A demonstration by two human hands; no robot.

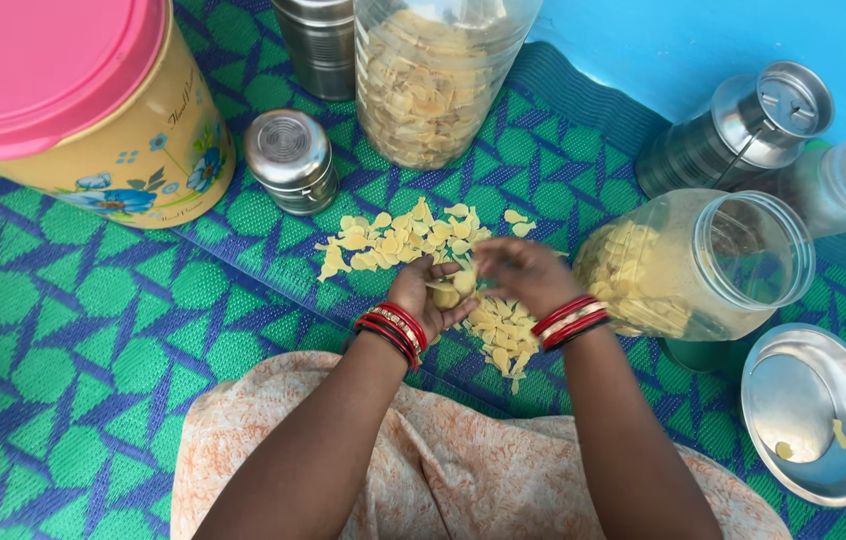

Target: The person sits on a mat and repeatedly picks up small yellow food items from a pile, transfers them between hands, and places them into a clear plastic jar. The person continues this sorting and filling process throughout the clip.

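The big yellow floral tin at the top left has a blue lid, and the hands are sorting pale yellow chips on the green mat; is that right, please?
Not quite: the head view shows the yellow floral tin has a pink lid, not blue. The rest holds: the left hand and right hand are at the pale yellow chips on the green mat.

Home floor: woven mat [73,330], steel tins [293,160], snack jars [433,80]

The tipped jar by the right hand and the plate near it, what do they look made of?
The tipped jar looks like clear plastic: see-through wall, soft glare; glass can't be ruled out. The plate looks like polished steel: silvery, mirror-like, raised rim.
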